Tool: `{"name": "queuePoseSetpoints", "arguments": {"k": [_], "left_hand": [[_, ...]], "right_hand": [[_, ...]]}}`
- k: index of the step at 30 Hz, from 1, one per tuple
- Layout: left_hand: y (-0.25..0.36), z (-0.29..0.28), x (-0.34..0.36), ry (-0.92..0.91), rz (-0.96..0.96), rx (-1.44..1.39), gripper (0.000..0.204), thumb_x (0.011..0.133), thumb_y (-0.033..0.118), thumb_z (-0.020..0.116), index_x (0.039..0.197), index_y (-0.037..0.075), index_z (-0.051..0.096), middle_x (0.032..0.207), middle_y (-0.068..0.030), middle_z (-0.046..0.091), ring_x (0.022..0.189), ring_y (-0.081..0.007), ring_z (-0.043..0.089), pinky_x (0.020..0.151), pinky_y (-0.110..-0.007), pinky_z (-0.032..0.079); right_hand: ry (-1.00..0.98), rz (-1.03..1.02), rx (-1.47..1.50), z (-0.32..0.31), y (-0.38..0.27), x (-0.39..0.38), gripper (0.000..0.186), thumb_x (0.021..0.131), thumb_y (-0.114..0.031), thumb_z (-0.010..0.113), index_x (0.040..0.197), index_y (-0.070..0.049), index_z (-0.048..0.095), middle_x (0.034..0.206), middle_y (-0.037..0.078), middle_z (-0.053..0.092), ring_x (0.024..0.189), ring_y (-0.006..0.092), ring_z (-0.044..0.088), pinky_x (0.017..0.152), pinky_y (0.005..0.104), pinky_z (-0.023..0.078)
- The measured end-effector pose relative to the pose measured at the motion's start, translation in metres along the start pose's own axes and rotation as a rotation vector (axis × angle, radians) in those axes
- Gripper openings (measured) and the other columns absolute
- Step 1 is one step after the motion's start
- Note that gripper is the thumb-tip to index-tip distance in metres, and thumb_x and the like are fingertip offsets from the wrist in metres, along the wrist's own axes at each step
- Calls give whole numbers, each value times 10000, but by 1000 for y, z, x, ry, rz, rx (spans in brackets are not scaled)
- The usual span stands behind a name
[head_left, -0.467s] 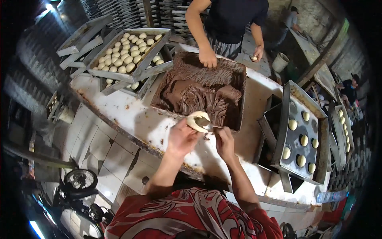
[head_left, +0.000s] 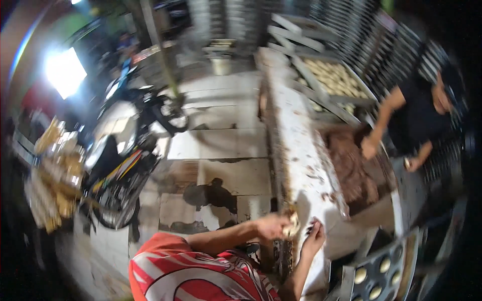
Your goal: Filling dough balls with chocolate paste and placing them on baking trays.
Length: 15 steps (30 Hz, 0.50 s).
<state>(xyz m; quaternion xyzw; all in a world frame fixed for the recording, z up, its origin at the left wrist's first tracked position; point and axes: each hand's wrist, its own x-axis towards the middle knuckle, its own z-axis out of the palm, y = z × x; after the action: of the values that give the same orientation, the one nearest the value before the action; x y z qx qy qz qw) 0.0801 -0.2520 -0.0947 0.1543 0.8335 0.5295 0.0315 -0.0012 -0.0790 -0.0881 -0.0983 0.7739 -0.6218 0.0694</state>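
Note:
My left hand (head_left: 272,227) is closed around a pale piece of dough (head_left: 291,226) above the near edge of the long white table (head_left: 293,145). Just right of it is my right hand (head_left: 314,237), its fingers pinched together; motion blur hides what they hold, though something small and dark shows at the fingertips. Brown paste (head_left: 351,173) fills a large rectangular tray beyond my hands. Close to my right forearm, a metal tray (head_left: 372,290) carries several pale dough balls (head_left: 361,275).
Across the table a person in black (head_left: 419,113) reaches one hand into the paste; the other holds a small pale piece. Stacked trays of dough balls (head_left: 336,78) stand farther along. On the left are a parked motorcycle (head_left: 120,145), bulging plastic bags (head_left: 55,175) and a post (head_left: 163,55).
My view has swung left, bringing the motorcycle and bags into sight and shifting the table rightward. The dough remains in my left hand. My right hand has drawn slightly away from it.

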Motion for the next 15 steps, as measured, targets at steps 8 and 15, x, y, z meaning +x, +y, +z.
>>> {"name": "queuePoseSetpoints", "arguments": {"k": [8,15], "left_hand": [[11,107,-99,722,320,200,195,612,17,588,798,48,540,668,-146,521,621,-386,497,529,-416,399],[99,216,-77,-61,-552,-938,146,874,177,502,953,71,564,735,4,536,654,-121,480,585,-277,382]], "right_hand": [[-381,-589,-596,5,-38,-165,212,766,-72,629,931,48,570,949,196,548,910,372,513,782,428,415],[-219,33,-647,-103,-66,-262,298,832,-155,549,1083,-1,503,1074,257,559,944,399,550,819,460,423]]}}
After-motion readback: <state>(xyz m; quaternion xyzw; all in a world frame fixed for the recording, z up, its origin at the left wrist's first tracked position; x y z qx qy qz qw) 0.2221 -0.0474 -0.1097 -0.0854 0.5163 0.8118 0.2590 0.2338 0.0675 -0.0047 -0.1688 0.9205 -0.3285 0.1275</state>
